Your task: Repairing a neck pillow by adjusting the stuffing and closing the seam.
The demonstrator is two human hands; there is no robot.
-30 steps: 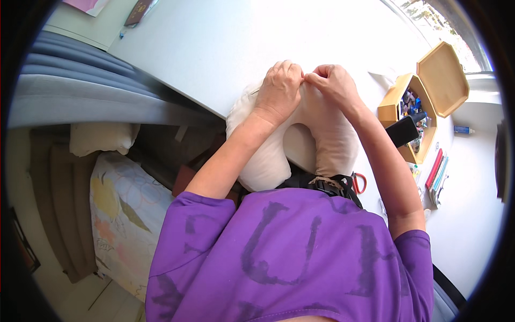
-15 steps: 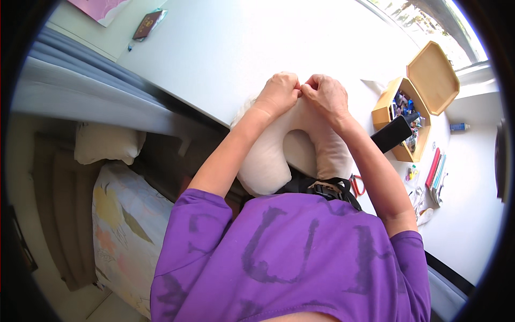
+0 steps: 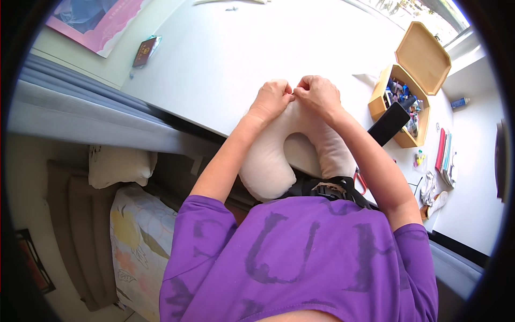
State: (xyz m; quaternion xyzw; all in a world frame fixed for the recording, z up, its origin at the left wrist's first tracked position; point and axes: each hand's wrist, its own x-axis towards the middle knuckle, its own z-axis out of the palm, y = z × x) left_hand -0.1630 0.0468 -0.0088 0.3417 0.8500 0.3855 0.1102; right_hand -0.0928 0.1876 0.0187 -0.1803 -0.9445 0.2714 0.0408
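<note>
A cream U-shaped neck pillow (image 3: 263, 170) lies at the near edge of the white table, its opening toward me. My left hand (image 3: 272, 100) is closed at the pillow's far curved edge, fingertips pinching its cloth. Right beside it, my right hand (image 3: 320, 97) is closed in a pinch on the same edge. The fingertips of both hands nearly meet. Anything small between them is too fine to make out. Close to my body, black straps with a buckle (image 3: 328, 189) lie by the pillow's open end.
Right of my arms stands an open wooden box (image 3: 380, 104) of small items, with a black phone (image 3: 390, 124) leaning at it. Red-handled pliers or scissors (image 3: 360, 183) lie near my right forearm. Notebooks (image 3: 444, 155) are further right. A dark red booklet (image 3: 144, 52) lies far left.
The view has shifted slightly, so more of the table's far side shows. Both hands remain pinched at the pillow's far edge, with only a slight change in the fingers.
</note>
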